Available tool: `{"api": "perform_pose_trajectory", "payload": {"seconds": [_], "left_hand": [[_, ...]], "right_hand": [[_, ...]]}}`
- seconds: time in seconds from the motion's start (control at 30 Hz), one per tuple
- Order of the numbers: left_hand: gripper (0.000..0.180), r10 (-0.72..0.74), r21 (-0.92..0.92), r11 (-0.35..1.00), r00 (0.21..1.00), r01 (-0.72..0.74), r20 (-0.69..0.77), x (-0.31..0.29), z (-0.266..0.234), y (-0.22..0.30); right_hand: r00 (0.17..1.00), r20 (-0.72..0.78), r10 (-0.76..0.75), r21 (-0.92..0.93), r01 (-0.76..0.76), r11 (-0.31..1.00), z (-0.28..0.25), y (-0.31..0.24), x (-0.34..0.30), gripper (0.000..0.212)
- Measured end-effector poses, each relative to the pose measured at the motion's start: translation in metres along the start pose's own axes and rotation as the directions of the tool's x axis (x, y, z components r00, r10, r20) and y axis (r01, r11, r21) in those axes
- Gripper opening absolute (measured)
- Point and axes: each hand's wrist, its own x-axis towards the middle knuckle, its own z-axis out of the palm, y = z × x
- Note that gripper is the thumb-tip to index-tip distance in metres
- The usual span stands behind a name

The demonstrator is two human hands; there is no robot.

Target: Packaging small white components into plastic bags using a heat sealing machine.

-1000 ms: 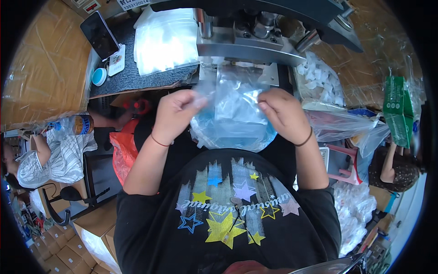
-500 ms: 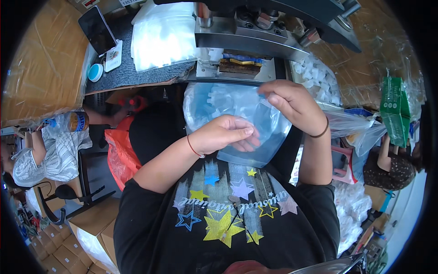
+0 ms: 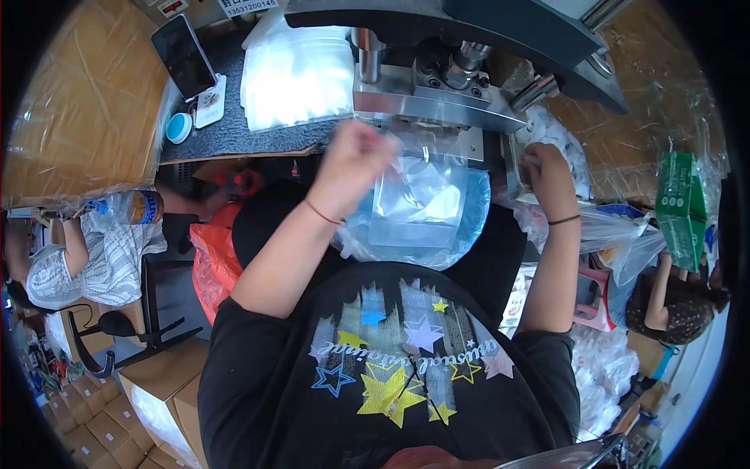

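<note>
A flat clear plastic bag point(image 3: 418, 205) hangs from the front of the metal press point(image 3: 437, 100), its upper end under the press head. My left hand point(image 3: 351, 168) is closed at the bag's upper left edge, fingertips pinched and slightly blurred by motion. Below the bag, a bluish plastic liner point(image 3: 475, 205) spreads over my lap. To the right, my right hand point(image 3: 551, 181) reaches beside a heap of small white plastic pieces point(image 3: 569, 148). Its fingers are curled, and whatever they hold is hidden.
A stack of clear bags point(image 3: 297, 82) lies on the dark work surface left of the press. A phone point(image 3: 183, 56) leans on a stand near a round turquoise-lidded container point(image 3: 179, 127). Large cartons point(image 3: 82, 102) flank both sides. A red bag point(image 3: 211, 262) hangs at left; other people sit on both sides.
My left hand has moved up to the press, and my right hand has shifted right to the white pieces. A flat clear bag now hangs in front of the press.
</note>
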Motion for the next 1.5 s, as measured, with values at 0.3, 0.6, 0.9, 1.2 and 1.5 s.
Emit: {"api": "perform_pose_trajectory", "payload": {"seconds": [0.3,0.6,0.9,1.2,1.5], "left_hand": [[0.045,0.438,0.927,-0.179,0.817,-0.329,0.375,-0.02,-0.079,0.021],[0.014,0.137,0.49,0.853,0.983,-0.181,0.125,-0.052,-0.03,0.022],[0.033,-0.158,0.062,0.987,0.873,0.146,0.462,-0.063,0.014,0.006],[0.024,-0.349,-0.073,0.863,0.694,0.5,0.629,-0.067,0.03,-0.007],[0.026,-0.285,-0.286,0.866,0.873,0.411,0.395,-0.015,0.009,0.0]], "right_hand": [[0.972,-0.214,0.101,0.071,-0.087,0.994,-0.022,-0.058,-0.015,0.017],[0.937,-0.035,-0.348,0.512,0.316,0.799,-0.011,-0.138,-0.001,0.013],[0.976,-0.094,-0.196,0.53,0.216,0.82,-0.022,-0.138,0.016,0.016],[0.992,-0.014,-0.124,0.127,0.125,0.984,-0.043,-0.099,0.008,0.027],[0.98,0.095,0.176,-0.234,-0.15,0.96,-0.011,-0.027,0.007,0.028]]}}
